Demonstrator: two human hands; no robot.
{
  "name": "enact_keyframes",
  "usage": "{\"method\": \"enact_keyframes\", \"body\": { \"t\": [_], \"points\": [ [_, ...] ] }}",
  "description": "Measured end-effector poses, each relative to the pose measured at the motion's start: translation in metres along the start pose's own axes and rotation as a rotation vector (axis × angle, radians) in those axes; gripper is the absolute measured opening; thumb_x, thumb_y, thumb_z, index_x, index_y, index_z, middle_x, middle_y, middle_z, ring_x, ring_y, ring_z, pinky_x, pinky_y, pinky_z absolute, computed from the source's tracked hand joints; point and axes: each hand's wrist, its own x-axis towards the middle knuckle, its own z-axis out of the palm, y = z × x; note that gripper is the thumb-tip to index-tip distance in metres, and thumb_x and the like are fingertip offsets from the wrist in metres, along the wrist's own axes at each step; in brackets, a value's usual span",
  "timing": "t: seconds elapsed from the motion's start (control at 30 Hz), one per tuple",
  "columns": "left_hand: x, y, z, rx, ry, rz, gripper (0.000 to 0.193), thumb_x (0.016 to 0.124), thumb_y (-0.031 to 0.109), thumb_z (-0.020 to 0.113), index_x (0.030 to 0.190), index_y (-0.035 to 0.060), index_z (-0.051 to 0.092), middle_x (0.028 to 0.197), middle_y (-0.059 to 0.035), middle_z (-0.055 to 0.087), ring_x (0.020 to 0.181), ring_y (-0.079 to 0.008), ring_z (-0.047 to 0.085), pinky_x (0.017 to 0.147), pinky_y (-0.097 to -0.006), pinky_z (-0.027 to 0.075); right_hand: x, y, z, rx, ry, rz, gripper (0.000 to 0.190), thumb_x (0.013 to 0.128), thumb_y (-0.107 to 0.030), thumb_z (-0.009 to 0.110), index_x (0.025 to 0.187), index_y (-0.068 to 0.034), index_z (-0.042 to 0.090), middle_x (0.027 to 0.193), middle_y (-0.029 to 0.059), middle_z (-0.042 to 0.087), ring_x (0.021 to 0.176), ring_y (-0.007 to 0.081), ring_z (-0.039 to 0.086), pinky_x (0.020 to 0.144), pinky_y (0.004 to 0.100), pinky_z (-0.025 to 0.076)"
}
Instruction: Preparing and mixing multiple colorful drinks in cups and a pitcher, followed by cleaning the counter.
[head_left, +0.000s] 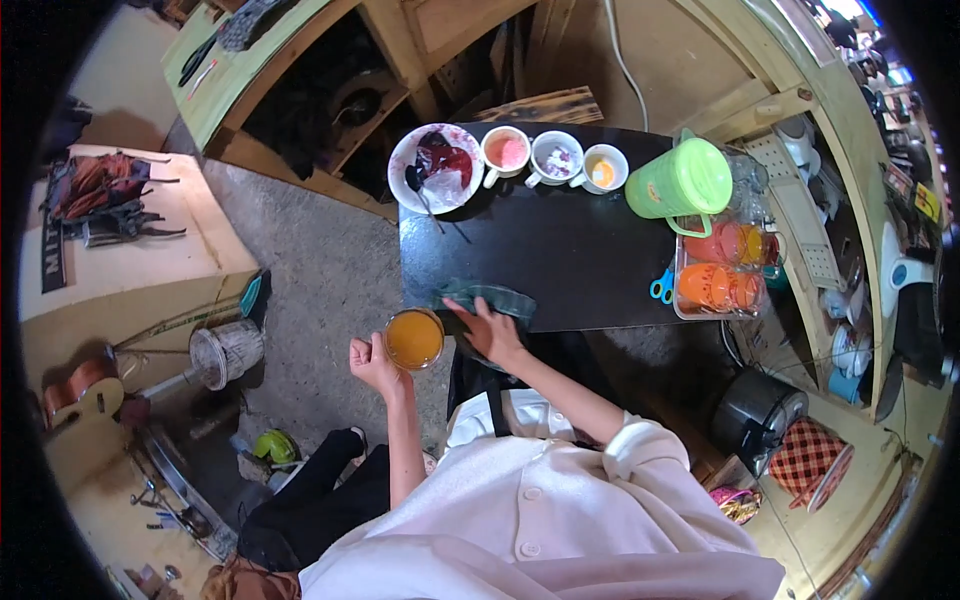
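My left hand (377, 365) grips the handle of a glass mug (414, 339) filled with orange drink, held off the left front corner of the dark table (555, 255). On that corner, my right hand (489, 334) presses a dark green cloth (510, 301), part of which hangs over the front edge; its fingers are spread on top. Along the back stand a white bowl (401, 176) with dark red contents, a cup with pink residue (507, 152), a cup with purple-white bits (556, 157) and a cup with orange residue (603, 171).
A green lidded pitcher (667, 184) stands at the back right. Before it, a clear tray (686, 306) holds several glasses of orange and red drink. Blue-handled scissors (662, 286) lie beside the tray. A person in dark trousers (322, 495) is close on my left.
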Motion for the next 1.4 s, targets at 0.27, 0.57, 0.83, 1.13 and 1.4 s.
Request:
{"method": "enact_keyframes", "body": {
  "t": [0.27, 0.57, 0.83, 1.13, 1.4],
  "points": [
    [-0.003, -0.009, 0.024, 0.018, -0.066, -0.021, 0.041, 0.074, -0.014, 0.048, 0.062, 0.0146, 0.022, 0.057, 0.0069, 0.028, 0.05, -0.0016, 0.027, 0.045, -0.0192, 0.025, -0.072, 0.091, -0.075, 0.017, 0.344, 0.594, 0.071, 0.075, -0.014, 0.058, 0.136, -0.033, 0.027, 0.097, 0.0204, 0.048, 0.076, 0.0411, 0.057, 0.066, 0.0486, 0.049],
    [-0.01, -0.022, 0.049, 0.035, -0.158, -0.039, 0.041, 0.073, -0.013, 0.049, 0.061, 0.0146, 0.021, 0.058, 0.0068, 0.025, 0.052, -0.0016, 0.025, 0.046, -0.0198, 0.024, -0.022, 0.053, -0.064, 0.121, 0.38, 0.636, 0.073, 0.075, -0.016, 0.059, 0.138, -0.026, 0.023, 0.096, 0.0226, 0.048, 0.077, 0.0443, 0.056, 0.068, 0.0515, 0.048],
    [-0.015, -0.019, 0.079, -0.001, -0.289, -0.072, 0.039, 0.076, -0.008, 0.05, 0.061, 0.0151, 0.021, 0.059, 0.0072, 0.024, 0.053, -0.0019, 0.023, 0.047, -0.0198, 0.023, 0.007, 0.019, 0.033, -0.009, 0.08, 0.008, 0.042, 0.077, -0.025, 0.059, 0.116, -0.017, 0.047, 0.108, 0.0234, 0.048, 0.065, 0.0359, 0.061, 0.055, 0.0421, 0.05],
    [-0.018, -0.02, 0.093, -0.041, -0.335, -0.111, 0.039, 0.077, -0.003, 0.053, 0.06, 0.0161, 0.023, 0.057, 0.0074, 0.023, 0.05, -0.0024, 0.022, 0.047, -0.0211, 0.021, -0.037, 0.101, -0.088, 0.05, 0.456, 0.771, 0.072, 0.078, -0.023, 0.059, 0.138, -0.031, 0.02, 0.105, 0.0246, 0.048, 0.076, 0.0456, 0.057, 0.067, 0.0516, 0.048],
    [-0.027, -0.009, 0.093, -0.01, -0.325, -0.113, 0.039, 0.079, -0.004, 0.051, 0.059, 0.0156, 0.023, 0.055, 0.0068, 0.023, 0.049, -0.0026, 0.021, 0.046, -0.0214, 0.02, 0.03, 0.119, -0.118, 0.023, 0.476, 0.87, 0.07, 0.08, -0.026, 0.059, 0.139, -0.023, 0.02, 0.106, 0.0287, 0.049, 0.077, 0.0429, 0.059, 0.066, 0.0468, 0.051]
  ]
}}
